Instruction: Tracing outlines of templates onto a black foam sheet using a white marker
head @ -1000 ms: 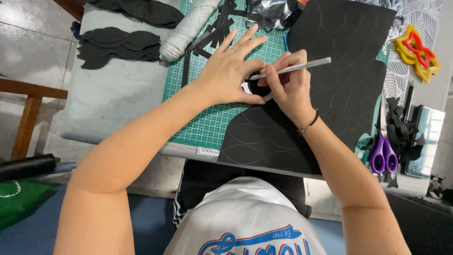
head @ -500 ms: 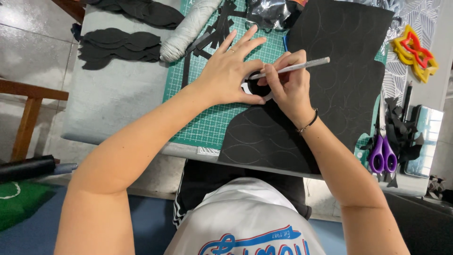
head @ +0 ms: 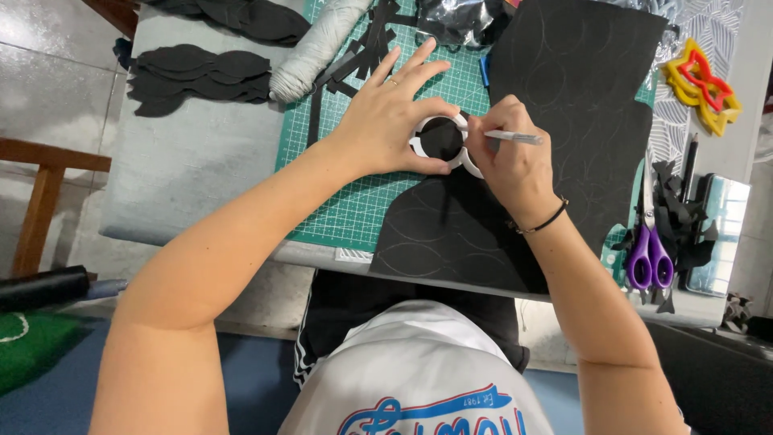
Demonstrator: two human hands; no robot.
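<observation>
My left hand (head: 388,119) presses a white mask-shaped stencil (head: 439,138) flat on a large black sheet (head: 564,145) covered with faint traced outlines. Its fingers spread over the green cutting mat (head: 354,193). My right hand (head: 507,157) grips a white pen (head: 515,138) with its tip at the stencil's right edge. A black band circles that wrist. The stencil's right half is hidden under my right hand.
Stacks of black cut-out shapes (head: 197,76) lie on the grey table (head: 193,169) at left, next to a roll of white string (head: 314,52). Purple scissors (head: 649,258), black scraps and yellow-red mask shapes (head: 702,89) sit at right. A wooden bench (head: 40,193) stands left.
My right hand has tilted the pen flatter and moved its tip along the stencil's edge. My left hand has shifted its grip, and the stencil's opening now shows between my fingers.
</observation>
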